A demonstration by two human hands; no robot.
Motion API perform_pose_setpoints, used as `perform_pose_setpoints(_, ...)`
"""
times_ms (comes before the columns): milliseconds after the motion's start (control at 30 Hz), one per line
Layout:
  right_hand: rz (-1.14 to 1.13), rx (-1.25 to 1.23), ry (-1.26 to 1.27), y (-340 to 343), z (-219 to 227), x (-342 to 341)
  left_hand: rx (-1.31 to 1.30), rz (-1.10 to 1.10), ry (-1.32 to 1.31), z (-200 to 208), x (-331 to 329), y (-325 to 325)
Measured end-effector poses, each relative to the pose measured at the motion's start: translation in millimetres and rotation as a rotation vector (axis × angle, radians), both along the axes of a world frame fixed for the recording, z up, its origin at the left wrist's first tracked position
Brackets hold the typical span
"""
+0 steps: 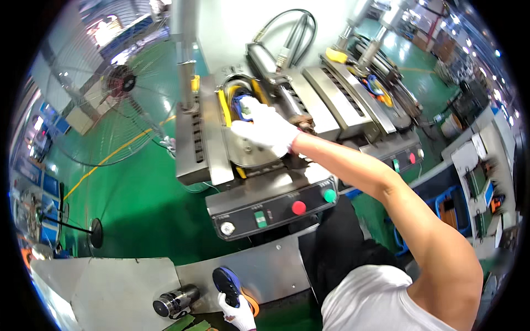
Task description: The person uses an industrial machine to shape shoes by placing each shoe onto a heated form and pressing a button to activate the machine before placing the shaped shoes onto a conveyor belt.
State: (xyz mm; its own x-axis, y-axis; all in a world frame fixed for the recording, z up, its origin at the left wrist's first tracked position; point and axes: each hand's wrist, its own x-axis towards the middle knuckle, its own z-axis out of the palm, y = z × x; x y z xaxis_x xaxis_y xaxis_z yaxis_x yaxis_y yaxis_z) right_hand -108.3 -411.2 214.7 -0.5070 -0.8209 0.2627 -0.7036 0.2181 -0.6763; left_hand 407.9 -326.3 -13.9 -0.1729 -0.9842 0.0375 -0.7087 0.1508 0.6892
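Observation:
In a white glove, my left hand [237,314] is closed around a dark shoe [227,280] with a blue-purple rim and an orange part along one side. It holds the shoe at the lower edge, beside the metal bench. My right arm stretches up and left across the press. My right hand [266,128], also gloved, is at a blue-edged shoe [238,105] lying among yellow pads in the left station of the machine [253,153]. Thumb and fingers sit on either side of the shoe's edge, though the glove hides part of the contact.
Below the station is a control panel [276,208] with red and green buttons. A steel flask [175,301] lies on the bench [251,273]. Another press station with a colourful shoe [379,91] stands to the right. A large caged fan [122,81] stands at left on the green floor.

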Motion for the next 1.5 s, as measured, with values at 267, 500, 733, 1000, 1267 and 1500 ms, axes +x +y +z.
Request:
perform_pose_setpoints(267, 0.102, 0.098, 0.517, 270.5, -176.4, 32.0, -0.01, -0.18, -0.11, 28.5, -12.2, -5.5)
perform_pose_setpoints(500, 0.123, -0.74, -1.419, 329.7, -151.7, 7.9, 0.149, -0.597, -0.129, 82.0, -84.4, 23.7)
perform_pose_setpoints(733, -0.393, -0.927, -0.66, 469.6, -119.5, -21.1, 0.189, -1.1, 0.166, 147.9, -261.3, 166.7)
perform_pose_setpoints(1000, -0.495, -1.197, -0.933, 573.8, -89.4, 25.9, 0.129, -1.301, 0.347, 153.0, -378.0, 248.0)
perform_pose_setpoints(1267, -0.851, -0.497, -0.515, 628.2, -79.0, 120.3, 0.203, -1.401, 0.488, 187.3, -442.4, 337.0)
perform_pose_setpoints(1500, -1.249, -0.053, 0.228, 644.4, -80.4, 110.6, 0.135, -1.64, 0.657, 204.2, -470.9, 458.1)
